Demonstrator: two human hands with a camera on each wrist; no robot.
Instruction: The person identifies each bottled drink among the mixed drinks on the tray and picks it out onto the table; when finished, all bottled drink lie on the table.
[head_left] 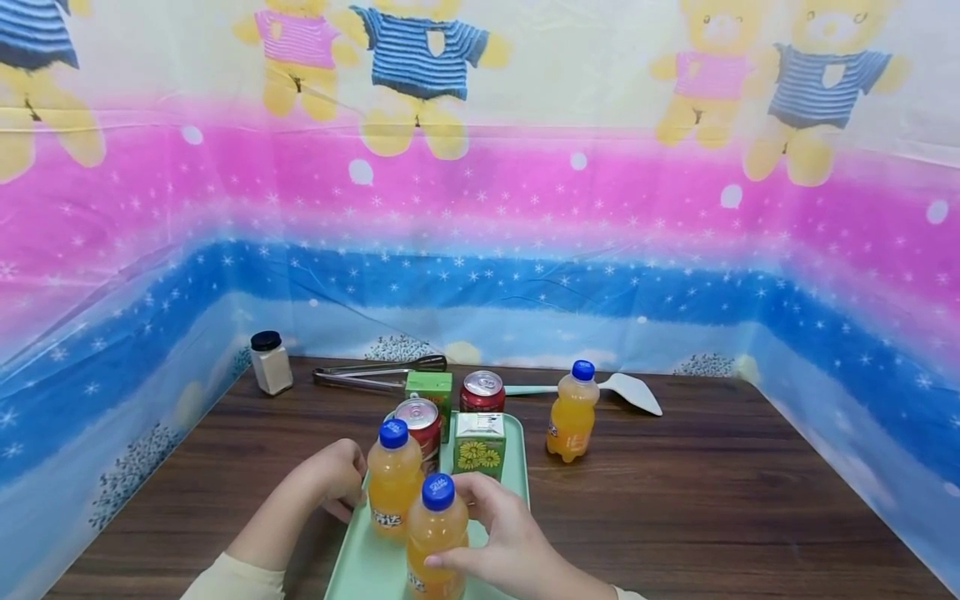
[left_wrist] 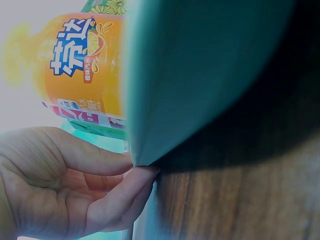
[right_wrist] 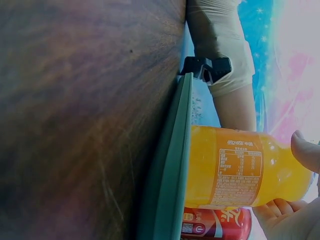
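Observation:
A light green tray (head_left: pixel 360 567) bears orange soda bottles, red cans and green drink cartons. My left hand (head_left: pixel 341 479) pinches the tray's left rim between thumb and fingers; the left wrist view shows the thumb (left_wrist: pixel 95 155) at that rim. With thumb and fingers around its side, my right hand (head_left: pixel 510 533) holds the nearest orange soda bottle (head_left: pixel 437 533), upright over the tray's near part. In the right wrist view this bottle (right_wrist: pixel 237 167) has its base at the tray wall. A second orange soda bottle (head_left: pixel 393 483) stands just behind it, to the left.
Beyond the bottles are a red can (head_left: pixel 426 429), a green carton (head_left: pixel 480 450), another carton (head_left: pixel 430 385) and another can (head_left: pixel 482 392). A third orange soda bottle (head_left: pixel 573 417) stands right of the tray. A spatula (head_left: pixel 633 392), tongs (head_left: pixel 367 379) and a black-lidded jar (head_left: pixel 271 367) lie farther back.

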